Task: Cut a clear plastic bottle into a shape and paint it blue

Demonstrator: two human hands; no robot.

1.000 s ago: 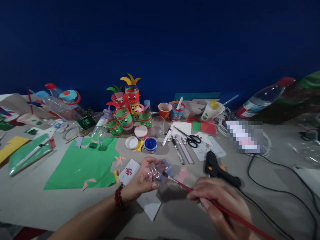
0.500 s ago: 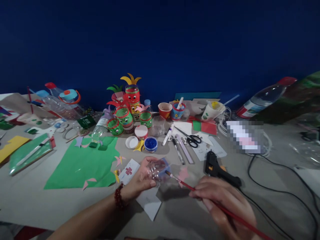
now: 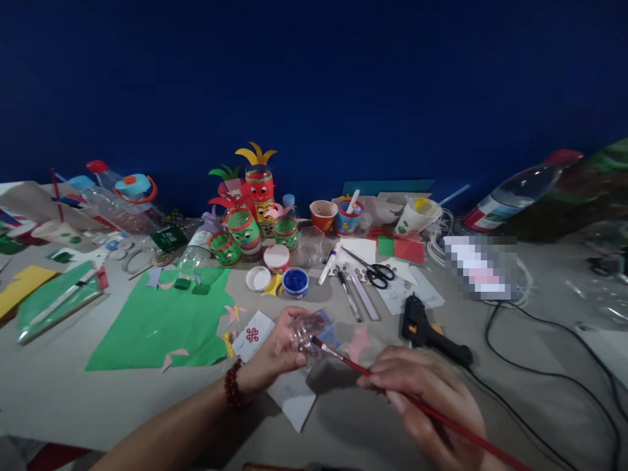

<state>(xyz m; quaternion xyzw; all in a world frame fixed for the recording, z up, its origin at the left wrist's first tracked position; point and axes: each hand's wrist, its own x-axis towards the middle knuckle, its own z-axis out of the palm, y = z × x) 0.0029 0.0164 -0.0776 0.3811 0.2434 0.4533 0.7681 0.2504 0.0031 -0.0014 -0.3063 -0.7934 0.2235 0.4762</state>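
My left hand, with a beaded bracelet on the wrist, is closed around a clear plastic bottle piece that has a patch of blue on its far side. Between the fingers of my right hand is a red-handled paintbrush. Its bristles reach the near part of the clear plastic; whether they press on it I cannot tell. Just beyond my left hand stands an uncapped tub of blue paint. A white lid and a tub with a pinkish-white top sit beside it.
A black glue gun with its cord lies to the right. Black scissors and pens are behind the hands. Decorated cups stand at the back. Green paper covers the left, with a printed white paper near my wrist.
The paintbrush and my right hand have shifted left, bringing the bristles from the blue part toward the clear area by my left fingers. My left hand stays almost in place.
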